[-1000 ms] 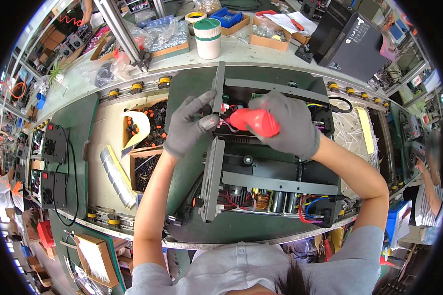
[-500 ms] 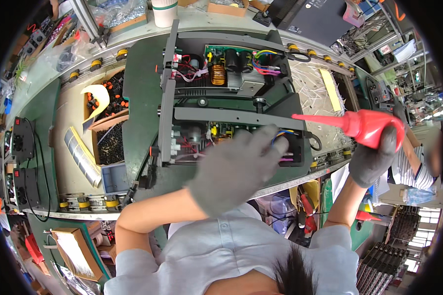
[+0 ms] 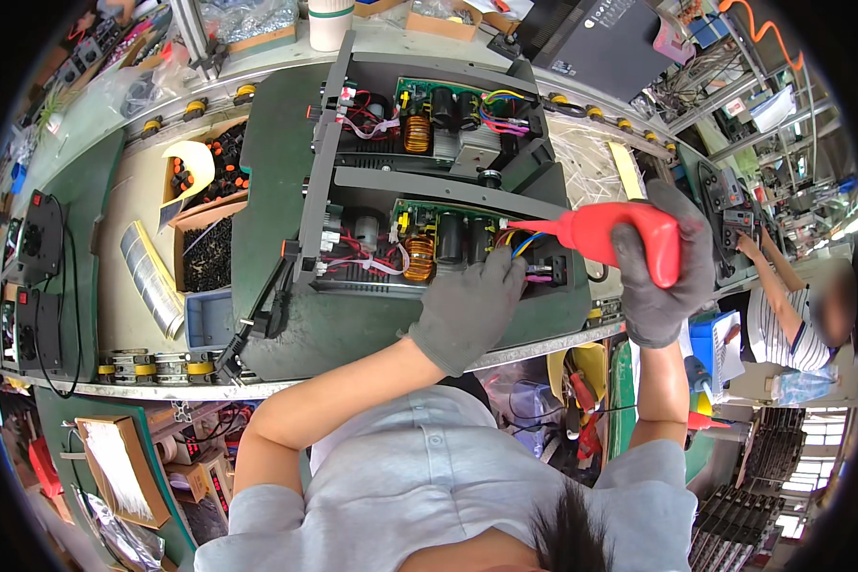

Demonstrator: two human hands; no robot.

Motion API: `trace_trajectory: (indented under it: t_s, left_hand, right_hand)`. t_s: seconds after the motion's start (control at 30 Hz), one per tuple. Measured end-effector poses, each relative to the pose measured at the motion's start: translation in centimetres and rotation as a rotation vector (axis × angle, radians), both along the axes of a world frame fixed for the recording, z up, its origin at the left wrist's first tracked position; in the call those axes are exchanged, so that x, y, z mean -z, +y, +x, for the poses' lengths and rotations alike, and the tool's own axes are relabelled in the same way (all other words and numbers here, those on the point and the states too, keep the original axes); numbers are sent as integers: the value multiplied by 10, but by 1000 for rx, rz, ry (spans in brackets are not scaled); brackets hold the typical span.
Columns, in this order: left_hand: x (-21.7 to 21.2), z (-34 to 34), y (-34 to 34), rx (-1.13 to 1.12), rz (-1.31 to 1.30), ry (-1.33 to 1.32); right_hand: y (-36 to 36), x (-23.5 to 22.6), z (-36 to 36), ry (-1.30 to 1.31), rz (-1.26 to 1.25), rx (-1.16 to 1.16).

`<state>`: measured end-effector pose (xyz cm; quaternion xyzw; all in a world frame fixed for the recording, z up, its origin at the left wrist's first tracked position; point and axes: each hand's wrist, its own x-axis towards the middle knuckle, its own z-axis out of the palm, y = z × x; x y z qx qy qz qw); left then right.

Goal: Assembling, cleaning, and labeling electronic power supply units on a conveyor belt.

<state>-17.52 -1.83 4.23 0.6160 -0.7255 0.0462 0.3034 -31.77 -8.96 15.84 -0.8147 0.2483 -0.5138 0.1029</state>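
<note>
My gloved right hand is wrapped round a red squeeze bottle, held tilted sideways. Its long tapered nozzle points left into the nearer open metal chassis, with the tip beside the coloured wires. Over the front edge of that chassis lies my gloved left hand, its fingertips closed at those wires. A green circuit board with a copper coil and black capacitors shows inside. Behind it stands a second similar chassis with its own board. My left fingers partly hide the wire ends.
Both chassis rest on a green board over a roller line. To the left are boxes of black-and-orange parts and black screws, plus a blue-grey bin. A co-worker in stripes is at the right.
The red bottle has moved left and down, bringing its nozzle into the nearer chassis. My left hand has shifted slightly, uncovering more of the board, and now bears on the wires.
</note>
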Motion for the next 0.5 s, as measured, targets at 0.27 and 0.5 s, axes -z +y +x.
trace_trajectory:
  t_s: [0.27, 0.5]
  left_hand:
    - [5, 1, 0, 10, -26, 23]
    - [5, 4, 2, 22, -26, 116]
  right_hand:
    - [3, -5, 16, 223, -76, 128]
    - [8, -9, 23, 312, -76, 176]
